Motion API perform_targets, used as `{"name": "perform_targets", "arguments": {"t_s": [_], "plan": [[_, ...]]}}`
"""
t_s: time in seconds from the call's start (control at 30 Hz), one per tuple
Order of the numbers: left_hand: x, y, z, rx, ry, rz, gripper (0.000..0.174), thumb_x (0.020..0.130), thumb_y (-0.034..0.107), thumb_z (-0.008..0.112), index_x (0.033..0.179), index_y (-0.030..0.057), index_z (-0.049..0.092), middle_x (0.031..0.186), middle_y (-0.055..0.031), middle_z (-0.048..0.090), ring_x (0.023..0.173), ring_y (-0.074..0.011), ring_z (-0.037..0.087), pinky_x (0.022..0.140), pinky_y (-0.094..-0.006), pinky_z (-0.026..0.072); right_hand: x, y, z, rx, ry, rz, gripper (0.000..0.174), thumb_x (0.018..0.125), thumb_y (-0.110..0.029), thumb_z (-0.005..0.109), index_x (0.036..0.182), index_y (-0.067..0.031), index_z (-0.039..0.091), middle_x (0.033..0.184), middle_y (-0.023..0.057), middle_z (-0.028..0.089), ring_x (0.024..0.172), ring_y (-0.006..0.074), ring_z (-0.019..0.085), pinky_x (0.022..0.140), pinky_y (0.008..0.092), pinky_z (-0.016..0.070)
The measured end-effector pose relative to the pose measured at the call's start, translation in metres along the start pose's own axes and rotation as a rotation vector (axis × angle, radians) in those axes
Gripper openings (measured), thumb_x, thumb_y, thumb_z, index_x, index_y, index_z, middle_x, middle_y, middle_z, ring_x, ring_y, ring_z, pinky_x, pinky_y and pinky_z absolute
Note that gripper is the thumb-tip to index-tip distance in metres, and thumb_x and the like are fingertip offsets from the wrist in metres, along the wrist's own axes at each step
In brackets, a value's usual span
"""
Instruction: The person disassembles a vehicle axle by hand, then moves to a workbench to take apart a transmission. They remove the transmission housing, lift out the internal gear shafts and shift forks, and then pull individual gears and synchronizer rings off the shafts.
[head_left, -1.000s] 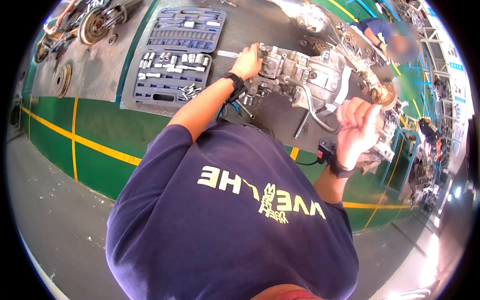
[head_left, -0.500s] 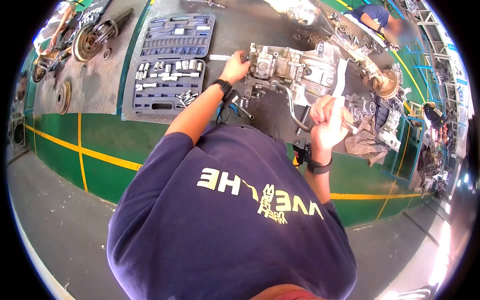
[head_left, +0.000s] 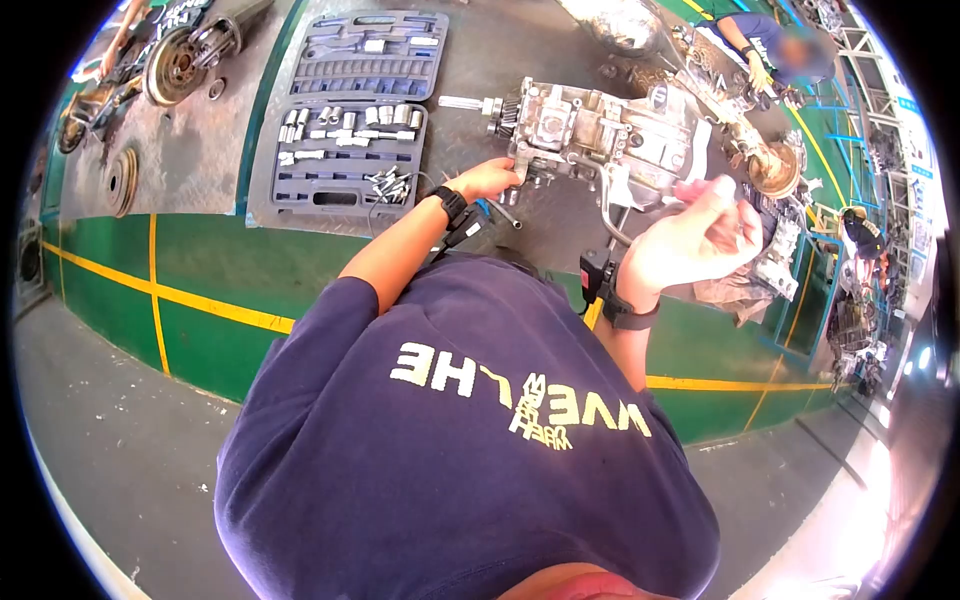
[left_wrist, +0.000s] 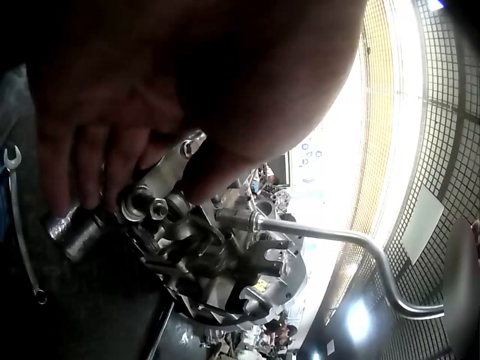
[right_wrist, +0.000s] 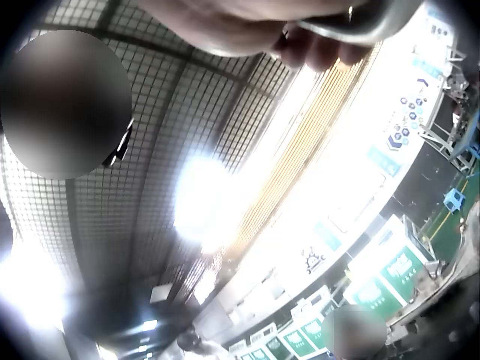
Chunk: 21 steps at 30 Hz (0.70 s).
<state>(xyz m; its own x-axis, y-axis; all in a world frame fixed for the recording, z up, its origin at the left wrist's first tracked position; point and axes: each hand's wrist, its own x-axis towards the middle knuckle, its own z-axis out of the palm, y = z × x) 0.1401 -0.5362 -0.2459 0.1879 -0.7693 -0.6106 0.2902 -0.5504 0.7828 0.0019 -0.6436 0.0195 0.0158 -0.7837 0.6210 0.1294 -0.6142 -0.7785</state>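
A metal gearbox (head_left: 640, 140) lies on the bench, its splined shaft (head_left: 465, 103) and dark gear (head_left: 508, 115) pointing left. My left hand (head_left: 485, 179) grips a fitting at the near left corner; in the left wrist view, fingers and thumb lie either side of a silver bracket (left_wrist: 161, 180). A cranked speed handle (left_wrist: 337, 234) runs out from the gearbox. My right hand (head_left: 695, 240) holds its far end above the near right side of the gearbox. The bent bar (right_wrist: 367, 26) shows under the fingers in the right wrist view.
An open socket set case (head_left: 345, 160) stands left of the gearbox, with loose bits on its near corner. A combination wrench (left_wrist: 21, 225) lies near my left hand. Axle parts (head_left: 775, 170) and a rag (head_left: 735, 297) are at right. Another person (head_left: 765, 50) works across the bench.
My left hand has slid off the shaft end to the gearbox's near corner, uncovering the gear. My right hand swung the speed handle left, then back up and right.
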Motion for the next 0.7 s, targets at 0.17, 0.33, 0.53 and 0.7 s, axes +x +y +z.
{"name": "perform_targets", "arguments": {"t_s": [0.17,0.33,0.53,0.7], "plan": [[-0.020,-0.019,-0.031,-0.117,0.031,0.009,0.061,0.092,0.039,0.067,0.142,0.0093,0.052,0.123,-0.0075,0.065,0.106,-0.0199,0.061,0.082,-0.0379,0.0517,0.004,0.010,0.016,0.228,0.282,0.000,0.014,0.103,-0.016,0.057,0.097,-0.0071,0.047,0.066,0.0027,0.044,0.055,0.0093,0.042,0.049,0.0242,0.0331],[-0.079,-0.031,-0.097,-0.174,0.211,0.032,0.049,0.099,0.040,0.060,0.136,0.0095,0.055,0.113,-0.0048,0.069,0.094,-0.0154,0.064,0.078,-0.0333,0.0522,-0.005,0.005,0.009,0.509,-0.655,-0.027,0.020,0.090,-0.006,0.058,0.071,-0.0031,0.051,0.060,0.0039,0.048,0.050,0.0160,0.045,0.047,0.0290,0.0352],[-0.114,-0.059,-0.142,-0.319,0.359,0.054,0.044,0.099,0.038,0.059,0.133,0.0095,0.057,0.114,-0.0063,0.070,0.093,-0.0149,0.066,0.075,-0.0300,0.0519,0.024,-0.036,-0.006,0.050,0.000,0.287,0.048,0.106,-0.028,0.049,0.065,-0.0033,0.053,0.063,0.0080,0.055,0.061,0.0186,0.053,0.068,0.0376,0.0507],[-0.111,-0.064,-0.138,-0.362,0.342,0.027,0.045,0.099,0.038,0.060,0.130,0.0068,0.059,0.111,-0.0074,0.072,0.091,-0.0164,0.068,0.074,-0.0315,0.0535,0.005,-0.024,-0.012,-0.151,-0.303,0.173,0.024,0.097,-0.020,0.065,0.082,-0.0009,0.067,0.080,0.0094,0.072,0.076,0.0125,0.066,0.065,0.0276,0.0407]]}}
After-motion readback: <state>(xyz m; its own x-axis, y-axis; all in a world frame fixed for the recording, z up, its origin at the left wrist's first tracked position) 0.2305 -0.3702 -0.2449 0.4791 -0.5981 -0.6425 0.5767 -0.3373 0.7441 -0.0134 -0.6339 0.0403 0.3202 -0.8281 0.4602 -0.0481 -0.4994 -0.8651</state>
